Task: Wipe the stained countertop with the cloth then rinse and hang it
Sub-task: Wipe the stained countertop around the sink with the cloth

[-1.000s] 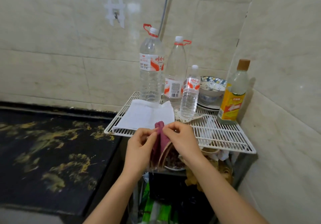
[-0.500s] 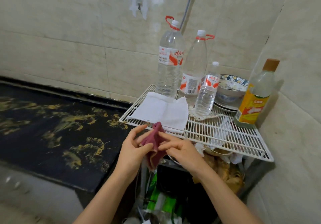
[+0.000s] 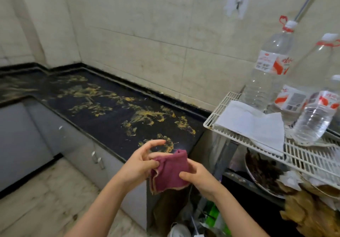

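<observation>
A maroon cloth [image 3: 170, 172] with a pale hem is folded between both hands, just off the front right corner of the countertop. My left hand [image 3: 140, 161] pinches its left edge, index finger raised. My right hand [image 3: 199, 176] grips its right side with the thumb on top. The black countertop [image 3: 103, 119] stretches away to the left, smeared with yellow stains [image 3: 145, 117] along most of its length. A wall hook [image 3: 237, 6] sits high on the tiled wall.
A white wire rack [image 3: 303, 154] at the right carries a white napkin [image 3: 252, 122] and clear water bottles [image 3: 266, 71]. A plate of dark food [image 3: 265, 172] and bags sit beneath it. Grey cabinets [image 3: 73, 144] stand under the countertop.
The view has swung left from the rack to the countertop. Both hands kept the cloth and have spread it wider, moving it from the rack's front to the countertop's corner.
</observation>
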Action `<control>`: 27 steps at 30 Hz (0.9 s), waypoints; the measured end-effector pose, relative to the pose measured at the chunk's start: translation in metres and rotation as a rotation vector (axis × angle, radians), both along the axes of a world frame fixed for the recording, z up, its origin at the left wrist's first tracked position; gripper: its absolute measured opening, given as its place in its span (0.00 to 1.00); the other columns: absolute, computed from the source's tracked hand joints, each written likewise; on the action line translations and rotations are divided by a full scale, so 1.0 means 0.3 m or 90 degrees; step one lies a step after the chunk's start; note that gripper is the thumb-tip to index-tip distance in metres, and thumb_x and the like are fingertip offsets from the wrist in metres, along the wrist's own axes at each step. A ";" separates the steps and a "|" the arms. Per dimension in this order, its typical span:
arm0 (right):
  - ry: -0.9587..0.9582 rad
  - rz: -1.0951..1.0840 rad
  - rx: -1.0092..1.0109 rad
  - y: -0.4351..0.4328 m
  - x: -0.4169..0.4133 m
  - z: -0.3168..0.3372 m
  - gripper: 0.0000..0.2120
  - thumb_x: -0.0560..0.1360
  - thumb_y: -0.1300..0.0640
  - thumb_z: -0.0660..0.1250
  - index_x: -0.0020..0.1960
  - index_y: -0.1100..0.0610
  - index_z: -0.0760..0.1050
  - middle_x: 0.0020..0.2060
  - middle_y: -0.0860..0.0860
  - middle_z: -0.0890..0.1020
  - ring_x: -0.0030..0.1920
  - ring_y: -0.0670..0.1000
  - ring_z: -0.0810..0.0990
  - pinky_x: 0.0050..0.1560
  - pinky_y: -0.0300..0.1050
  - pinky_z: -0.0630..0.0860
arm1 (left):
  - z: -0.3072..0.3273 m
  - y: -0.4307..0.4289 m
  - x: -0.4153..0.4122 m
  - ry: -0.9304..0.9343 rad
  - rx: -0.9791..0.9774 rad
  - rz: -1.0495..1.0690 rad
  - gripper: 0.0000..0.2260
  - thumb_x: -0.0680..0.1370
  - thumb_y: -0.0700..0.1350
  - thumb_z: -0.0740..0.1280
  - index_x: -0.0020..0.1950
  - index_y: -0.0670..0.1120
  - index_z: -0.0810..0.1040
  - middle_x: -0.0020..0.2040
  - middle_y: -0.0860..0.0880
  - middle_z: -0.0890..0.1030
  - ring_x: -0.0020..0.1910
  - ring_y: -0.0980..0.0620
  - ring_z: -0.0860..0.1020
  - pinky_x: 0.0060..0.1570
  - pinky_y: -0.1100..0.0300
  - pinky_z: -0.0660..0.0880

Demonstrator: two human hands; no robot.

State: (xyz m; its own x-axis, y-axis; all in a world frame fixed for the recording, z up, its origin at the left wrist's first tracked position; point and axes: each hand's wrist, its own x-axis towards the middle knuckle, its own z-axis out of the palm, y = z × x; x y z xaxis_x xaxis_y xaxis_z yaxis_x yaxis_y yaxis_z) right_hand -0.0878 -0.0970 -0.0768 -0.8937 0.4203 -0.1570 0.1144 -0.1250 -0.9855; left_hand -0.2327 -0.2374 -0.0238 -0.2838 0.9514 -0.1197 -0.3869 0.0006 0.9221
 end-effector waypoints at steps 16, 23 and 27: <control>-0.091 -0.258 -0.245 -0.281 -0.589 -0.128 0.17 0.69 0.62 0.67 0.58 0.57 0.71 0.48 0.58 0.77 0.49 0.57 0.77 0.44 0.48 0.74 | -0.315 -0.111 -0.656 0.250 -0.188 0.144 0.14 0.72 0.26 0.64 0.42 0.46 0.75 0.38 0.46 0.78 0.40 0.49 0.77 0.35 0.69 0.75; -0.092 -0.440 -0.358 -0.065 -0.516 -0.177 0.09 0.76 0.65 0.56 0.52 0.55 0.69 0.49 0.63 0.75 0.49 0.62 0.75 0.46 0.56 0.73 | -0.421 0.075 -0.724 0.417 -0.230 0.089 0.09 0.75 0.35 0.65 0.42 0.49 0.76 0.39 0.50 0.79 0.42 0.51 0.76 0.40 0.66 0.71; -0.060 -0.557 -0.405 0.126 -0.488 -0.199 0.06 0.77 0.64 0.55 0.48 0.55 0.68 0.46 0.62 0.76 0.46 0.60 0.75 0.43 0.57 0.72 | -0.452 0.225 -0.802 0.562 -0.260 0.045 0.12 0.77 0.40 0.62 0.59 0.45 0.76 0.53 0.51 0.78 0.54 0.55 0.74 0.50 0.65 0.68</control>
State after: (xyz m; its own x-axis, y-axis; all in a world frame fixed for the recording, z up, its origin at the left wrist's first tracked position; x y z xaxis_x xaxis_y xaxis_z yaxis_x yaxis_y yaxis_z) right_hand -0.2343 -0.0594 -0.1365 -0.2965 0.7232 -0.6237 -0.1902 -0.6847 -0.7036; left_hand -0.4734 -0.1699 -0.1594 -0.4850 0.8611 -0.1528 0.4319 0.3878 0.8143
